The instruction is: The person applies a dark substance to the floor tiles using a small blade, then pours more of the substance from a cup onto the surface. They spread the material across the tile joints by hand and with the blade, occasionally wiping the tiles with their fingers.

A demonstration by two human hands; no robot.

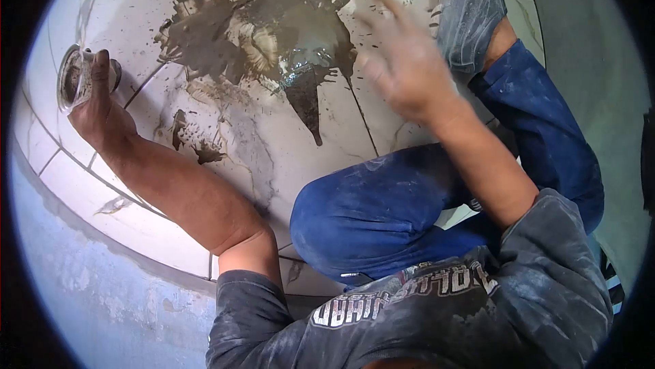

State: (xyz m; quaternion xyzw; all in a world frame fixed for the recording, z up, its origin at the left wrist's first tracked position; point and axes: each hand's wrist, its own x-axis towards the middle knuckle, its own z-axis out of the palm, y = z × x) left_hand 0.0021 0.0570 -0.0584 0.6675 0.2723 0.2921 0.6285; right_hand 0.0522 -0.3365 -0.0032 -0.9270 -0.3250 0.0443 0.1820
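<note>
My left hand (pixel 106 110) is closed on a small round metal cup (pixel 70 79) at the far left, its thumb up along the side. The cup looks tilted, and dark residue shows inside it. My right hand (pixel 409 69) is raised at the right of a wet grey cement-like slurry (pixel 205 38), blurred by motion, its fingers apart and nothing visible in them. The slurry lies spread and splattered over white marbled tiles (pixel 348 123), with swirl marks near its middle. A dark pointed patch (pixel 306 99) runs from its near edge.
My bent leg in blue trousers (pixel 368 212) rests on the floor in front of me. My dusty grey-covered foot (pixel 471 18) is beside the slurry. A pale blue wall (pixel 102 287) curves along the lower left; a grey surface (pixel 587 48) lies at the right.
</note>
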